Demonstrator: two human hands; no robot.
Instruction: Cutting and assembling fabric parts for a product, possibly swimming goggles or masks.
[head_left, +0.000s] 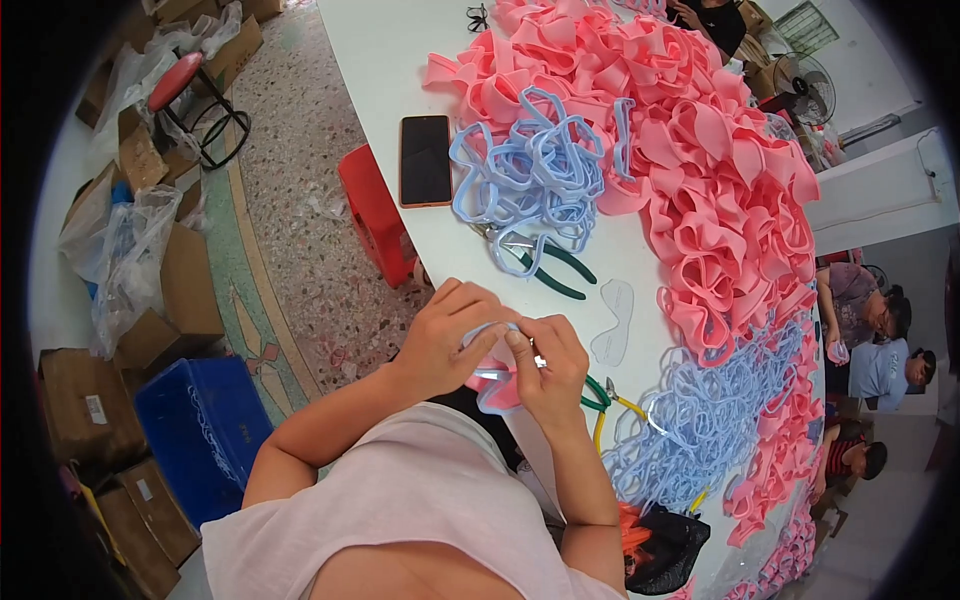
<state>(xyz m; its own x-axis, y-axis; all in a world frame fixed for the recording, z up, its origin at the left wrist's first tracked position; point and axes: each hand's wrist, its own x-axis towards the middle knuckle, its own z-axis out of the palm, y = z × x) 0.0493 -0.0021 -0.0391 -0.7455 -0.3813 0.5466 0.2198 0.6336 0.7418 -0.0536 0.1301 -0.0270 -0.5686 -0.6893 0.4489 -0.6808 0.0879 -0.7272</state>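
Close to my body, over the table's near edge, my left hand (445, 335) and my right hand (545, 372) pinch a pink, goggle-shaped soft piece (494, 398) with a light blue rim. My fingers cover much of it. The thumbs nearly meet at its upper edge. Just beyond the hands lies a pair of pliers with dark green handles (562, 274), its jaws partly under a small pile of light blue frames (530, 165). To the right rests a clear, goggle-shaped flat sheet (613, 322). Beside my right wrist are cutters with green and yellow handles (628, 404).
A large heap of pink soft pieces (725, 190) covers the far and right table, with more blue frames (700, 415) nearer. A phone (426, 160) lies by the left edge. A red stool (375, 215), blue crate (205, 430) and cartons stand left. Several people sit along the right.
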